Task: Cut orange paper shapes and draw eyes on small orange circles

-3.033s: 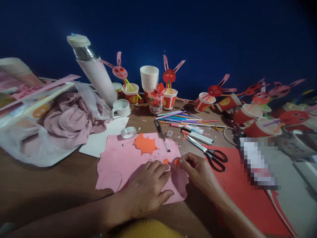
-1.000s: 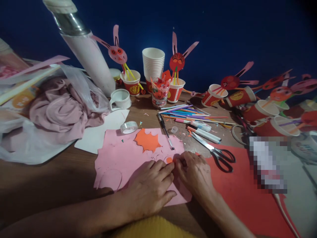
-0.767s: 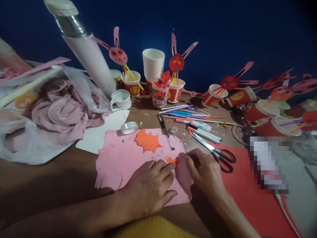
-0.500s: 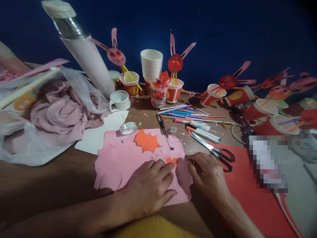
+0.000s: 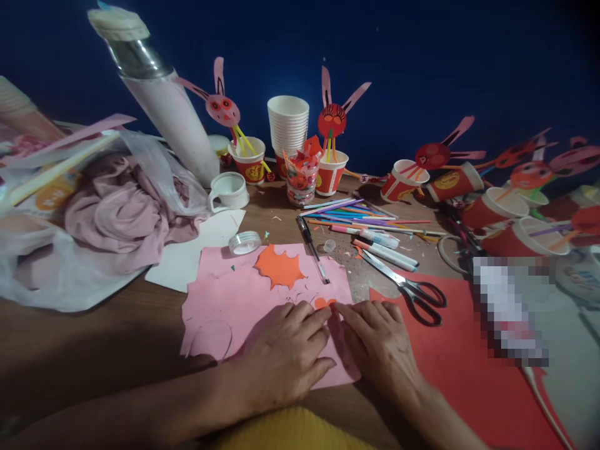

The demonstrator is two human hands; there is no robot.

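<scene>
Wooden table (image 5: 94, 350): both flat hands press pink paper (image 5: 234, 300) (matte).

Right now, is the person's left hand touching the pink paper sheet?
Touching. The head view shows the left hand lying flat, palm down, on the pink paper sheet, its fingers pressed against the paper's near part.
</scene>
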